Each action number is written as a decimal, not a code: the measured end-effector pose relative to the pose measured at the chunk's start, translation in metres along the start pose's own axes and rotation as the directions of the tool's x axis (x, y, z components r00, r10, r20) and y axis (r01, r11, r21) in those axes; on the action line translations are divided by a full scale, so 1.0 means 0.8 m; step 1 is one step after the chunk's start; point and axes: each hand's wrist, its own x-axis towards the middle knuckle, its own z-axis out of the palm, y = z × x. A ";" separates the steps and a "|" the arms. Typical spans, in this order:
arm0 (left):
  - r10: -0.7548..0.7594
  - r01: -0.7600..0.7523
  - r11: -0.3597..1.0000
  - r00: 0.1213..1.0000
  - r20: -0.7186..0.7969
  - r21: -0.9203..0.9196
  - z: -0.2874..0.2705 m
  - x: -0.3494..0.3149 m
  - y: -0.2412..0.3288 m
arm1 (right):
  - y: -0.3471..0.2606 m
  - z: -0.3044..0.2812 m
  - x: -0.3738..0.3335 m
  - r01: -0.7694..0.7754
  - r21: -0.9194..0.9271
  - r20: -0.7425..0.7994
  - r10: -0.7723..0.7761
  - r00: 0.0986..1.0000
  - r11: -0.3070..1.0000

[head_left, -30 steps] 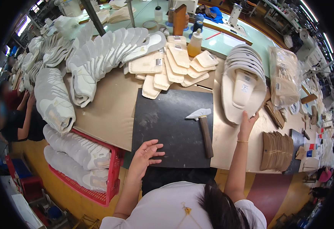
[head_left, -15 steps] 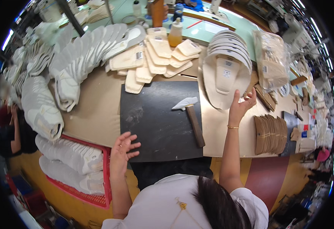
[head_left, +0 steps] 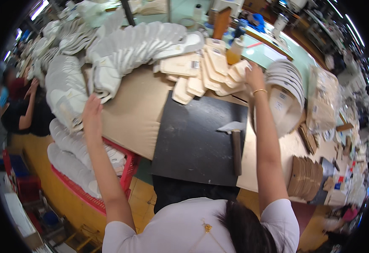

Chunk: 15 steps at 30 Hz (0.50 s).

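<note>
My left hand (head_left: 92,114) is at the near end of a curved row of white and grey shoe uppers (head_left: 144,44). Its fingers are pressed together on the edge of the nearest upper (head_left: 105,86); the tips are partly blurred. Stretched far forward, my right hand (head_left: 254,76) has its fingers closed at the edge of a cream, tongue-shaped pad (head_left: 238,70), on the right side of a loose pile of such pads (head_left: 215,59). Between my arms a hammer (head_left: 237,152) with a wooden handle rests on a black board (head_left: 195,139).
Nested cream insoles (head_left: 283,99) stand right of my right forearm, beside a bagged bundle (head_left: 324,101). Brown pieces (head_left: 306,177) are stacked nearer me. A bottle of amber liquid (head_left: 234,52) stands behind the pads. A red crate (head_left: 130,168) holds more uppers at lower left.
My left hand has gone forward and left to the shoe uppers. My right hand has left the nested insoles and reached forward to the cream pads. The whole view has shifted.
</note>
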 end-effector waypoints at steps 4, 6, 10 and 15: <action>-0.061 0.089 0.945 0.993 -0.101 0.313 0.061 0.055 0.009 | 0.013 0.016 0.036 0.009 -0.201 0.234 0.039 0.971 0.980; -0.032 0.125 0.858 0.981 -0.192 0.499 0.059 0.084 0.011 | -0.012 0.016 0.036 0.007 -0.229 0.298 0.063 0.952 0.973; 0.030 0.158 0.776 0.958 -0.285 0.611 0.041 0.123 -0.016 | -0.029 0.016 0.028 0.058 -0.275 0.331 0.038 0.943 0.960; 0.188 0.040 0.670 0.957 -0.221 0.741 0.034 0.139 -0.032 | -0.021 0.028 0.030 0.077 -0.317 0.317 0.030 0.948 0.945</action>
